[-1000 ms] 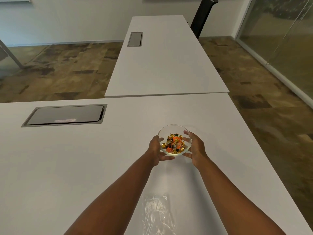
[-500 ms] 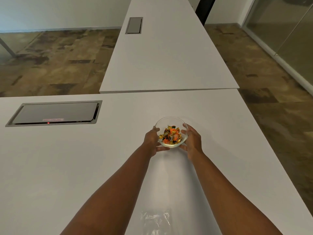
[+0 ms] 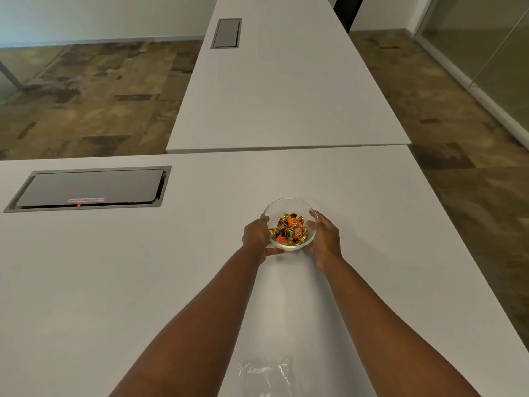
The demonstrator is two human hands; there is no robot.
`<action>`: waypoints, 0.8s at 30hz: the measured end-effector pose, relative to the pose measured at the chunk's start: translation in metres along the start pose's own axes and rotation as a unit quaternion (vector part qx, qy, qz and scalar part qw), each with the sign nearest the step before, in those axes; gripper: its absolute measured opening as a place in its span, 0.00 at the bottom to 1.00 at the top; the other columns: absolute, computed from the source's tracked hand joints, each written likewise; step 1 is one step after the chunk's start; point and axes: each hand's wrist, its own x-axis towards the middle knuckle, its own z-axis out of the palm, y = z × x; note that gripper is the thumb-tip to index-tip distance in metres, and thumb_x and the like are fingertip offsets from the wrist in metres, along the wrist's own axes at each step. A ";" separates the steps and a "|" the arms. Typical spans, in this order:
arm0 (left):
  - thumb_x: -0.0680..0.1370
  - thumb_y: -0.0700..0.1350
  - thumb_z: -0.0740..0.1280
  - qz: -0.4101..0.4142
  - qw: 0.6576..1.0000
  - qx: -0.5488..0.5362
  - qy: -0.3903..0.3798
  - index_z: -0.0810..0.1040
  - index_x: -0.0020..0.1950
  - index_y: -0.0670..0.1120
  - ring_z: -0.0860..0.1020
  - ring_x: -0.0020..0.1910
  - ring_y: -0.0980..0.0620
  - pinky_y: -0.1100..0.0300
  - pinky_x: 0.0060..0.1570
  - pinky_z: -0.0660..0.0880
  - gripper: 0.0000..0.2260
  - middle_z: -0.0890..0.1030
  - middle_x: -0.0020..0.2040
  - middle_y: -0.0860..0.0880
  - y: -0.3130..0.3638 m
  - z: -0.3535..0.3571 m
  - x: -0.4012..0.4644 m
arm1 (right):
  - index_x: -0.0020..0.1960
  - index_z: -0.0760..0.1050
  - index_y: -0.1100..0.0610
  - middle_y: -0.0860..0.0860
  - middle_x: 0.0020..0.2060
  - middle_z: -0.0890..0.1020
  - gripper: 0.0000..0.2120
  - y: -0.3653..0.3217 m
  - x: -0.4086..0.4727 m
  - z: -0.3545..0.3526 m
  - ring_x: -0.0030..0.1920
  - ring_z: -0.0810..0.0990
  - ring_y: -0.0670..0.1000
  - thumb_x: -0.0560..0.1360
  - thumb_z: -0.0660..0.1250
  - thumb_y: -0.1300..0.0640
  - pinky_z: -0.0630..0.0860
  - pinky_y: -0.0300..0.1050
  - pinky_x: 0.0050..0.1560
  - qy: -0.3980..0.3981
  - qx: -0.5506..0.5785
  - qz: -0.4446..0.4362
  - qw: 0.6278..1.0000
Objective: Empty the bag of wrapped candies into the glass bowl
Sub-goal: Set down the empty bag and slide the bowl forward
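A small glass bowl [image 3: 289,203] stands on the white table [image 3: 114,282], holding several wrapped candies [image 3: 289,229] in gold and orange foil. My left hand [image 3: 256,233] cups the bowl's left side, thumb under its near edge. My right hand [image 3: 325,239] wraps its right side, fingers on the rim. A clear plastic bag [image 3: 266,373] lies flat near the table's front edge, between my forearms, and looks empty.
A grey cable hatch [image 3: 88,189] with a red light is set into the table at the left. A second white table [image 3: 286,81] butts on behind, with its own hatch [image 3: 226,33]. The table's right edge drops to patterned floor [image 3: 472,196].
Both hands stay on the bowl, which has slid slightly away from me on the table. The camera has tilted down, so the bag sits lower in view.
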 end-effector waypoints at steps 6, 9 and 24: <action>0.81 0.47 0.56 0.010 1.000 0.015 0.025 0.74 0.66 0.45 0.76 0.60 0.38 0.45 0.45 0.79 0.16 0.72 0.68 0.41 0.000 0.000 0.003 | 0.63 0.76 0.53 0.55 0.64 0.77 0.17 0.006 0.003 0.000 0.62 0.76 0.56 0.78 0.56 0.63 0.75 0.59 0.63 -0.005 -0.008 -0.014 1.000; 0.81 0.46 0.58 0.015 0.999 0.026 0.039 0.74 0.66 0.45 0.76 0.60 0.39 0.46 0.43 0.80 0.16 0.74 0.67 0.41 0.001 0.000 0.006 | 0.64 0.75 0.54 0.55 0.64 0.77 0.17 0.006 0.005 -0.001 0.62 0.76 0.55 0.78 0.56 0.64 0.74 0.59 0.64 -0.013 -0.007 -0.021 1.000; 0.82 0.50 0.51 0.153 0.933 0.311 0.096 0.53 0.76 0.41 0.66 0.71 0.40 0.48 0.66 0.69 0.25 0.65 0.73 0.39 -0.008 -0.009 -0.006 | 0.74 0.60 0.59 0.58 0.72 0.67 0.22 -0.015 -0.016 -0.015 0.73 0.63 0.59 0.82 0.49 0.54 0.59 0.51 0.72 -0.012 -0.278 -0.104 0.955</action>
